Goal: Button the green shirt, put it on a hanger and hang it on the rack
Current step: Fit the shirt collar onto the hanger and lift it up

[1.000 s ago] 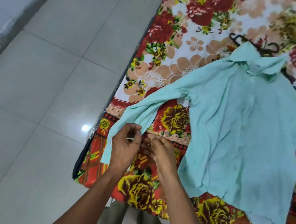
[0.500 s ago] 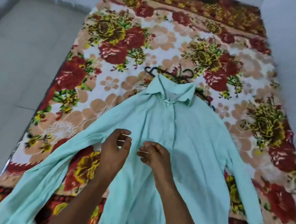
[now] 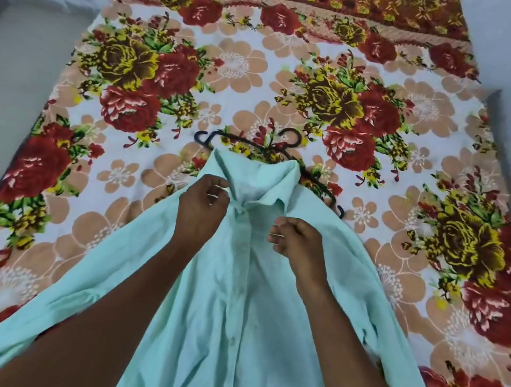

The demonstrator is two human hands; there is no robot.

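On the floral bedsheet [image 3: 240, 67] our green shirt [image 3: 229, 306] lies face up, collar away from us, over a black hanger [image 3: 245, 141] that shows just past the collar. Our left hand [image 3: 201, 208] hovers curled at the collar's left side; our right hand [image 3: 298, 243] hovers curled over the chest. We cannot tell whether either pinches cloth.

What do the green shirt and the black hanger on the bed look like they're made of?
Green shirt: thin woven cloth, probably cotton or a blend; matte, with soft creases and a limp drape. Black hanger: likely plastic, possibly coated wire; thin smooth dark curved bars with hooked ends, mostly hidden under the collar.
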